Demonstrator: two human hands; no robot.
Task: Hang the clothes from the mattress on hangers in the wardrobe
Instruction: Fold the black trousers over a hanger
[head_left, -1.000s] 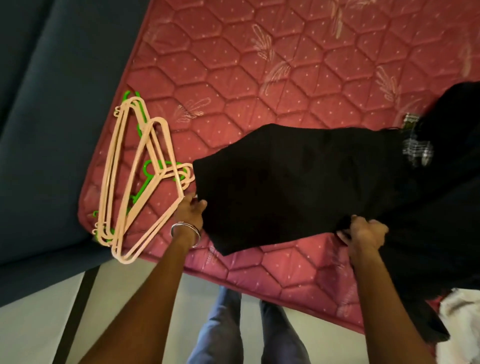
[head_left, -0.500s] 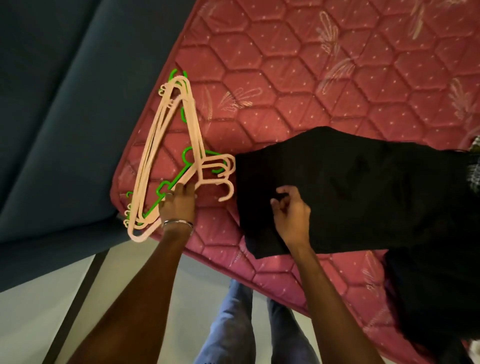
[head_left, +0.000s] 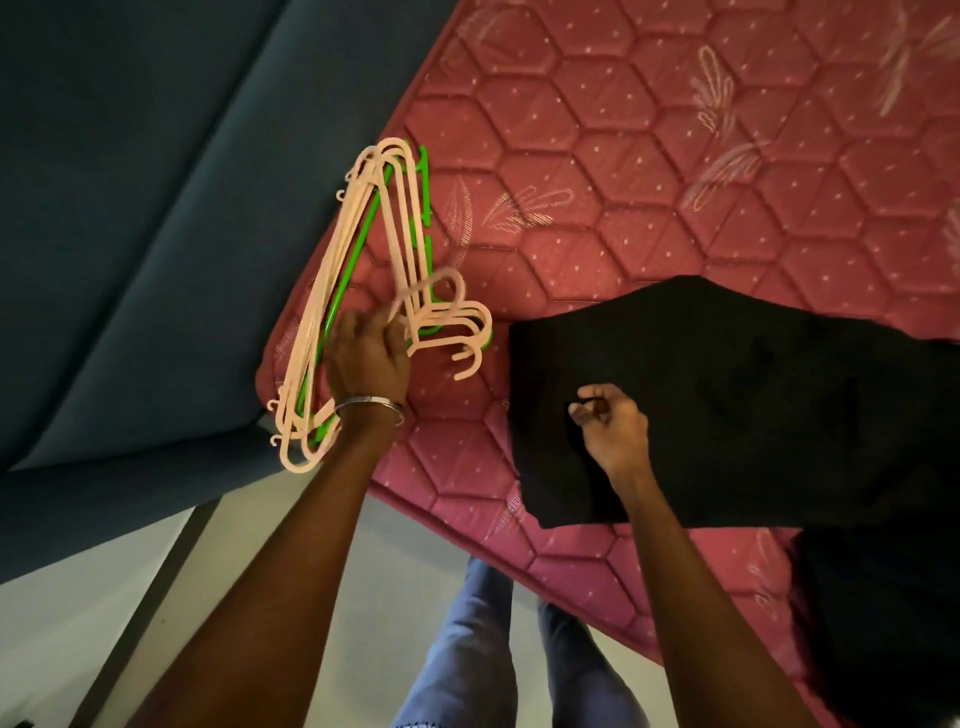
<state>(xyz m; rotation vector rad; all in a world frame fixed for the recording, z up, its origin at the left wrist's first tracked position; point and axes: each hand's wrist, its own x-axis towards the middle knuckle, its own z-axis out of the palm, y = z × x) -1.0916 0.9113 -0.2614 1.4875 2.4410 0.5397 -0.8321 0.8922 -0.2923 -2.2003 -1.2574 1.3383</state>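
From the head view, the left hand (head_left: 368, 358) has its grip curled round a bundle of peach and green hangers (head_left: 384, 249) lying at the left corner of the red quilted mattress (head_left: 649, 156). Right of the hangers, a black garment (head_left: 753, 395) is spread flat across the mattress. The right hand (head_left: 613, 428) rests on its near left part, fingers pinching the cloth (a small fold only). Jeans-clad legs (head_left: 467, 649) stand on the pale floor (head_left: 78, 597).
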